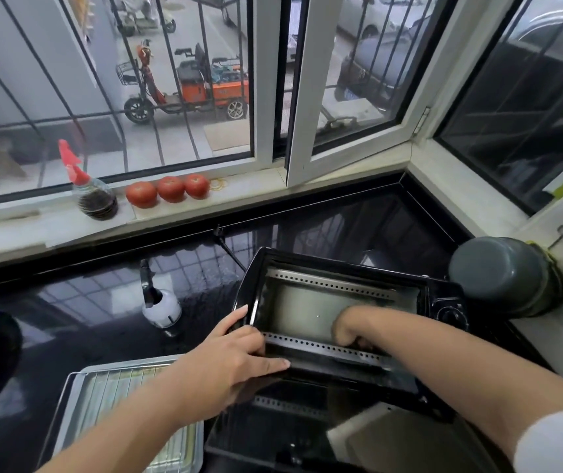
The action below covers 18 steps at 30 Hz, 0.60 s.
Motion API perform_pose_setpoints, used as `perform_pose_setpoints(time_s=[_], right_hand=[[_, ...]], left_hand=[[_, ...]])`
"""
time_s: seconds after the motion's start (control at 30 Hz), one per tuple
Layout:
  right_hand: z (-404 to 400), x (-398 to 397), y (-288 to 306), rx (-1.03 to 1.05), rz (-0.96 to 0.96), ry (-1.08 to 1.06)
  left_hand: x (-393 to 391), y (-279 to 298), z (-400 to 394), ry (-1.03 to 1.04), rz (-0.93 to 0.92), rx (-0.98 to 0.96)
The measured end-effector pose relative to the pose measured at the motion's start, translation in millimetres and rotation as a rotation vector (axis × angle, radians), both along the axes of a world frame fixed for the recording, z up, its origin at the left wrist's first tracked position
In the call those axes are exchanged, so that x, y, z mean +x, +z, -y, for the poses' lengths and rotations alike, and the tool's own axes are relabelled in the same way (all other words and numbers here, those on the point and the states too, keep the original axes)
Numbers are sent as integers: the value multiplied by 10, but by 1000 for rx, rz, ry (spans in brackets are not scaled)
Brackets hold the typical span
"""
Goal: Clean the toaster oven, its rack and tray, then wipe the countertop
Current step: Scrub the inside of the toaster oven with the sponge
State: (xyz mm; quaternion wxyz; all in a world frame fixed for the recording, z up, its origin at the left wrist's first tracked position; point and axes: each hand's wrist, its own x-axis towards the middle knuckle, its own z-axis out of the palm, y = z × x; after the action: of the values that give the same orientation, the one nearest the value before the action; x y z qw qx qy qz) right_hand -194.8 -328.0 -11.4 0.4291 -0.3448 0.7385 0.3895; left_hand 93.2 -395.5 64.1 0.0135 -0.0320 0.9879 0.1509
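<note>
Head view, left hand (228, 356) braces toaster oven (443, 302), right hand (348, 331) inside

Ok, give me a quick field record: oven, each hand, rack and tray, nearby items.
toaster oven: door open, cavity bare
left hand: flat on the oven's front edge, fingers straight
right hand: inside the cavity, curled; what it holds is hidden
rack: lying on the tray, on the countertop left of the oven
spray bottle: behind the tray
</note>
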Motion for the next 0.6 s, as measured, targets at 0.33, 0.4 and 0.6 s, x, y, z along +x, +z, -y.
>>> perform_pose_setpoints(time_s=[0.33, 0.4, 0.6], right_hand=[[49, 278, -51, -330, 517, -431], [101, 430, -82, -380, 675, -567], [-146, -44, 46, -199, 237, -207]], left_hand=[[260, -163, -276, -60, -24, -283], [262, -146, -295, -59, -26, -280], [261, -141, -307, -52, -21, -269]])
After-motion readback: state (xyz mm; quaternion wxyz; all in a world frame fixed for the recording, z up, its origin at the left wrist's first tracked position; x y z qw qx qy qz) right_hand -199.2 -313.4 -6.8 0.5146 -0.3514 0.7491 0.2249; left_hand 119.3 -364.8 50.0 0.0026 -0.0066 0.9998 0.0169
